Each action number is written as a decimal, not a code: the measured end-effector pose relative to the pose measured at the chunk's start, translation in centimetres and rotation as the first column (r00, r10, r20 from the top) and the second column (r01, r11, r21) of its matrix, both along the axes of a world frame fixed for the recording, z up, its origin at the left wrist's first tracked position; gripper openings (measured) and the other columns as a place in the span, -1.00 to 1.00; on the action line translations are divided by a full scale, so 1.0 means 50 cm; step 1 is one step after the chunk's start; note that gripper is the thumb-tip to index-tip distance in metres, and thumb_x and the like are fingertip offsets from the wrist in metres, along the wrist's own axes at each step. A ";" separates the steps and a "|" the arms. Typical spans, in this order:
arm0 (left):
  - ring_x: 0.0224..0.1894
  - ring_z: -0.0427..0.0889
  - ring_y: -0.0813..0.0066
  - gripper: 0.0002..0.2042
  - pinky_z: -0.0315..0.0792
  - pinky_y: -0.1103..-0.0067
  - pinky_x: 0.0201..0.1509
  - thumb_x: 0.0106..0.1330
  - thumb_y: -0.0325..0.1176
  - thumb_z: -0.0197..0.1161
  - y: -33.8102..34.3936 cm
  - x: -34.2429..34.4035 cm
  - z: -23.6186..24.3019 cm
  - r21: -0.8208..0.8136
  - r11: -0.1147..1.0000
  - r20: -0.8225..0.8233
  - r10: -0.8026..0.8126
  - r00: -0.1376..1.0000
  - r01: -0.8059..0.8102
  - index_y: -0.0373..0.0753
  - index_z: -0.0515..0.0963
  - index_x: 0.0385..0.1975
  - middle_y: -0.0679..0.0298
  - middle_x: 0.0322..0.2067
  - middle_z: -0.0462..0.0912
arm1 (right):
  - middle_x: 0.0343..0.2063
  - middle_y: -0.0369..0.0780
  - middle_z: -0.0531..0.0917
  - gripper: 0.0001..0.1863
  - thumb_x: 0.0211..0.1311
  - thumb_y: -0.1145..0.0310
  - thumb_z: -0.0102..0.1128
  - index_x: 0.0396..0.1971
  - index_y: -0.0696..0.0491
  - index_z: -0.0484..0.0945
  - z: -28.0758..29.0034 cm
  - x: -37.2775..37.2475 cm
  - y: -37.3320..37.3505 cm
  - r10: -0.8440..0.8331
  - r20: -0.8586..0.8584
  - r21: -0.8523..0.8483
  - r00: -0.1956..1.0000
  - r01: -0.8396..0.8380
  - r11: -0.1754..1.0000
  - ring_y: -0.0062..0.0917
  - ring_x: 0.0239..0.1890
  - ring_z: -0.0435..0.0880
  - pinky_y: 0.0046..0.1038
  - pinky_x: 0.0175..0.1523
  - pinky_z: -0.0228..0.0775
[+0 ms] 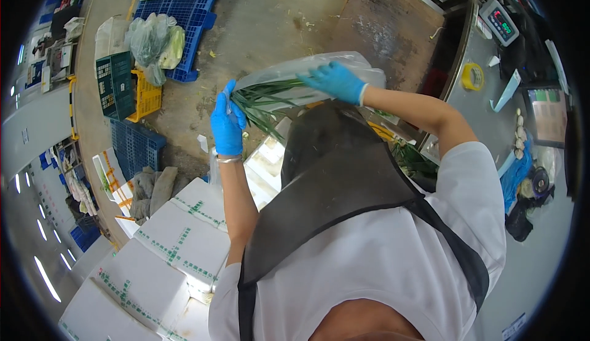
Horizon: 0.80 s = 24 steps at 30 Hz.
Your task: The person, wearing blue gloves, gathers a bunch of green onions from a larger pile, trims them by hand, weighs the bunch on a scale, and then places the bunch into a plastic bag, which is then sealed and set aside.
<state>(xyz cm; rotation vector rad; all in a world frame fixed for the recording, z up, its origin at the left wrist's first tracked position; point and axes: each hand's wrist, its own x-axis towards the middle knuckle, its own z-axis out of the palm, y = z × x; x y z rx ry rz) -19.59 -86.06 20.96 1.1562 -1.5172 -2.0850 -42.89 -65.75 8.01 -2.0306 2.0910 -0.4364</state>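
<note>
My left hand (227, 123), in a blue glove, grips the open end of a clear plastic bag at upper centre, beside long green leafy stalks (261, 98). My right hand (335, 83), also gloved in blue, lies on the stalks and bag with fingers extended. The bag (353, 61) stretches rightward behind that hand, and some leaves hang down below it. A dark apron (313, 169) covers my front, just under the greens.
White printed foam boxes (141, 267) are stacked at lower left. Blue pallets (196, 27), a green crate (114, 86), a yellow crate (147, 95) and bagged produce (147, 40) stand at upper left. A metal counter (467, 107) on the right holds a scale (498, 21) and yellow tape (472, 77).
</note>
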 end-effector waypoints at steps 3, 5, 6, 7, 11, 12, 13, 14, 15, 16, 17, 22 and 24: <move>-0.65 0.19 0.75 -0.54 0.06 0.74 -0.62 0.51 -0.12 -0.10 -0.025 0.002 -0.032 0.103 0.994 -0.074 0.033 0.997 -0.025 -0.34 0.38 0.21 0.46 -0.58 0.37 | -0.24 -0.12 0.62 -0.53 0.06 0.34 0.21 0.05 -0.06 0.47 0.012 -0.130 0.122 -0.474 -0.095 -0.059 0.875 0.470 0.881 -0.22 -0.20 0.64 -0.22 -0.10 0.51; -0.75 0.15 0.72 -0.57 0.03 0.70 -0.70 0.50 -0.15 -0.09 -0.019 -0.007 -0.049 0.248 0.969 -0.127 0.020 0.992 0.012 -0.34 0.43 0.16 0.45 -0.75 0.25 | -0.22 -0.05 0.65 -0.54 0.04 0.24 0.28 0.00 0.00 0.53 -0.038 -0.201 0.236 -0.785 -0.128 0.320 0.607 0.774 0.546 -0.16 -0.28 0.67 -0.14 -0.13 0.51; -0.75 0.15 0.72 -0.57 0.03 0.70 -0.70 0.50 -0.15 -0.09 0.001 -0.023 -0.049 0.261 0.965 -0.127 0.020 0.992 0.014 -0.34 0.43 0.16 0.45 -0.75 0.25 | -0.12 0.01 0.63 -0.62 0.12 0.26 0.21 -0.05 0.04 0.57 -0.041 -0.233 0.267 -0.767 0.029 0.652 0.641 0.570 0.500 -0.16 -0.29 0.66 -0.20 -0.11 0.52; -0.75 0.15 0.72 -0.58 0.03 0.70 -0.70 0.50 -0.15 -0.09 0.030 -0.045 -0.054 0.173 0.984 -0.064 -0.040 0.997 0.051 -0.34 0.45 0.14 0.45 -0.76 0.25 | -0.10 -0.03 0.64 -0.65 0.16 0.25 0.19 -0.07 0.05 0.59 -0.052 -0.235 0.298 -0.811 0.112 0.713 0.574 0.522 0.468 -0.24 -0.27 0.66 -0.25 -0.10 0.50; -0.75 0.21 0.66 -0.68 0.09 0.66 -0.69 0.45 -0.26 -0.09 0.062 -0.054 -0.118 -0.209 0.966 0.108 -0.131 0.986 0.151 -0.25 0.58 -0.03 0.39 -0.75 0.32 | -0.25 -0.27 0.68 -0.66 0.27 0.20 0.12 -0.07 0.09 0.61 0.123 -0.107 0.239 -0.482 0.870 0.480 -0.102 0.391 0.785 -0.54 -0.27 0.59 -0.46 -0.08 0.42; -0.75 0.23 0.65 -0.69 0.10 0.66 -0.69 0.44 -0.27 -0.08 0.079 -0.070 -0.138 -0.330 0.917 0.143 -0.184 0.972 0.222 -0.24 0.60 -0.07 0.38 -0.74 0.33 | -0.25 -0.27 0.68 -0.66 0.27 0.20 0.12 -0.07 0.09 0.61 0.153 -0.100 0.224 -0.489 0.866 0.487 -0.101 0.384 0.784 -0.54 -0.27 0.59 -0.46 -0.08 0.42; -0.75 0.24 0.64 -0.69 0.12 0.65 -0.69 0.43 -0.28 -0.08 0.094 -0.080 -0.155 -0.448 0.850 0.186 -0.215 0.959 0.277 -0.22 0.62 -0.10 0.37 -0.74 0.35 | -0.31 -0.34 0.64 -0.67 0.29 0.20 0.11 -0.09 0.09 0.61 0.180 -0.094 0.205 -0.418 0.890 0.455 -0.183 0.429 0.781 -0.63 -0.29 0.54 -0.53 -0.12 0.39; -0.74 0.27 0.62 -0.70 0.15 0.65 -0.67 0.40 -0.28 -0.07 0.113 -0.106 -0.159 -0.180 0.931 0.214 -0.279 0.936 0.318 -0.19 0.64 -0.18 0.35 -0.74 0.37 | -0.37 -0.42 0.60 -0.68 0.30 0.19 0.10 -0.10 0.09 0.61 0.201 -0.090 0.193 -0.344 0.903 0.429 -0.258 0.483 0.763 -0.71 -0.32 0.48 -0.60 -0.15 0.35; -0.73 0.31 0.60 -0.71 0.18 0.64 -0.66 0.37 -0.27 -0.06 0.126 -0.132 -0.169 0.102 0.935 0.217 -0.354 0.910 0.339 -0.17 0.66 -0.25 0.33 -0.73 0.39 | -0.37 -0.42 0.60 -0.68 0.30 0.19 0.10 -0.10 0.09 0.61 0.215 -0.094 0.178 -0.357 0.899 0.438 -0.255 0.486 0.756 -0.71 -0.32 0.48 -0.60 -0.15 0.35; -0.73 0.31 0.60 -0.71 0.18 0.64 -0.66 0.37 -0.27 -0.06 0.134 -0.151 -0.194 0.115 0.933 0.207 -0.358 0.910 0.341 -0.17 0.66 -0.25 0.33 -0.73 0.39 | -0.42 -0.44 0.56 -0.70 0.30 0.18 0.12 -0.14 0.08 0.61 0.221 -0.104 0.161 -0.263 0.931 0.365 -0.254 0.596 0.716 -0.74 -0.36 0.44 -0.64 -0.20 0.31; -0.72 0.32 0.59 -0.71 0.18 0.64 -0.65 0.36 -0.24 -0.05 0.141 -0.167 -0.229 0.071 0.922 0.259 -0.385 0.886 0.380 -0.17 0.66 -0.30 0.32 -0.73 0.39 | -0.47 -0.45 0.53 -0.71 0.29 0.18 0.14 -0.18 0.07 0.61 0.221 -0.115 0.157 -0.168 0.957 0.288 -0.236 0.697 0.657 -0.77 -0.41 0.41 -0.69 -0.25 0.27; -0.71 0.28 0.52 -0.73 0.17 0.56 -0.65 0.29 -0.32 -0.05 0.022 -0.264 -0.433 0.490 0.865 0.182 -0.220 0.958 0.106 -0.29 0.61 -0.38 0.31 -0.71 0.39 | -0.49 -0.41 0.62 -0.71 0.27 0.20 0.19 -0.16 0.05 0.68 0.183 -0.129 0.251 -0.458 0.864 0.433 0.211 0.156 0.888 -0.78 -0.54 0.40 -0.67 -0.37 0.28; -0.67 0.25 0.52 -0.75 0.15 0.58 -0.63 0.27 -0.35 -0.01 -0.141 -0.182 -0.547 0.546 0.816 0.259 0.050 0.964 -0.189 -0.25 0.64 -0.34 0.33 -0.69 0.35 | -0.21 -0.40 0.68 -0.69 0.30 0.23 0.17 -0.03 0.00 0.65 0.238 -0.083 0.218 -0.437 0.882 0.449 0.177 -0.034 0.893 -0.76 -0.38 0.42 -0.67 -0.24 0.31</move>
